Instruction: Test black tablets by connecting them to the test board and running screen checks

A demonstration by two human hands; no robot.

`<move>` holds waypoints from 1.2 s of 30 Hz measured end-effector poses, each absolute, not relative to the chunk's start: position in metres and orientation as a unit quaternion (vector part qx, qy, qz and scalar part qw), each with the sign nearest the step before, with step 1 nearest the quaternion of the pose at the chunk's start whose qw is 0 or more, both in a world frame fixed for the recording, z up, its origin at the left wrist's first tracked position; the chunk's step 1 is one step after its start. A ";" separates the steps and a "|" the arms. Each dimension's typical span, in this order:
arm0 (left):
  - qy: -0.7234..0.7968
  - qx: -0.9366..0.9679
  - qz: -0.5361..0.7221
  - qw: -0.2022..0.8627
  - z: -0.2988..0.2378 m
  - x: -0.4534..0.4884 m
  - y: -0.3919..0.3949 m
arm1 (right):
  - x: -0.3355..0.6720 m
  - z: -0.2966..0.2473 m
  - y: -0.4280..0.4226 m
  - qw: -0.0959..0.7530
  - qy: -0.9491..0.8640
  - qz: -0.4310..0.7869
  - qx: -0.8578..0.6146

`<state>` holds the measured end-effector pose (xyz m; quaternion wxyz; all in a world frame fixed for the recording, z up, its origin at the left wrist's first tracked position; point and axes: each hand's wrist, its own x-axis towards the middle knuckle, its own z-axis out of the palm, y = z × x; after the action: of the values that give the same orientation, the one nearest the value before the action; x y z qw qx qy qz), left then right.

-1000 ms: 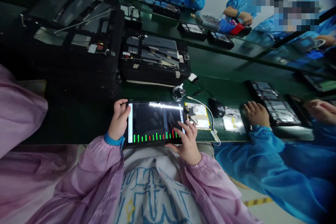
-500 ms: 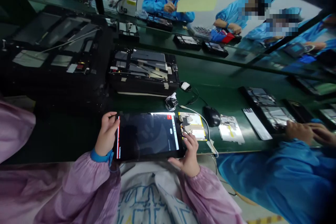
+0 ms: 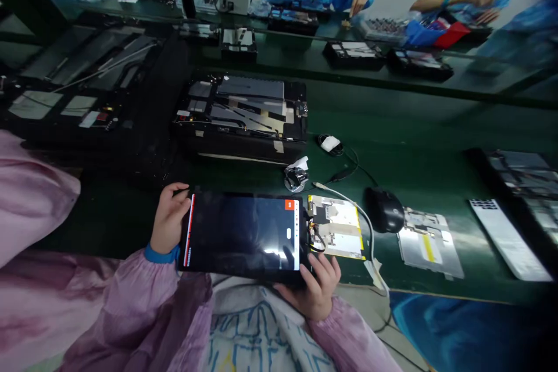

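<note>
A tablet with its dark screen lit along the two short sides lies level between my hands, just over the bench's front edge. My left hand grips its left end, a blue band round the wrist. At the lower right corner, my right hand holds it with the thumb below and fingers at the side. Thin dark leads run from the tablet's right end to a silver circuit assembly with yellow edges. A white cable curves past that assembly.
Stacked black trays of tablet parts stand behind. A black mouse, a silver plate, a white strip and a coiled cable lie rightward. Pink sleeve of another person at left; co-workers in blue sit across the bench.
My view has turned, so the bench items on the right sit further right and lower. The tablet stays in both hands; my right fingers now sit lower along its right end.
</note>
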<state>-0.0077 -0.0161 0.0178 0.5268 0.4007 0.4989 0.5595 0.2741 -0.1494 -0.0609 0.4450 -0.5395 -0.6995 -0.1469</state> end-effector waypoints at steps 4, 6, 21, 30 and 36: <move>0.495 0.424 0.556 0.516 0.019 -0.005 -0.013 | 0.274 -0.061 -0.152 0.449 -0.700 -0.142 -0.536; 0.495 0.427 0.561 0.508 0.020 -0.004 -0.012 | 0.274 -0.061 -0.152 0.460 -0.696 -0.145 -0.532; 0.496 0.447 0.566 0.483 0.021 -0.001 -0.012 | 0.278 -0.060 -0.151 0.475 -0.714 -0.156 -0.489; 0.489 0.456 0.566 0.483 0.019 -0.004 -0.013 | 0.276 -0.060 -0.150 0.475 -0.711 -0.164 -0.491; 0.483 0.467 0.566 0.477 0.017 -0.003 -0.012 | 0.271 -0.058 -0.149 0.458 -0.713 -0.164 -0.505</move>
<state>-0.0028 -0.0123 0.0166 0.4766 0.4675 0.4834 0.5663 0.2711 -0.1488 -0.0575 0.4582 -0.5054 -0.7126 -0.1637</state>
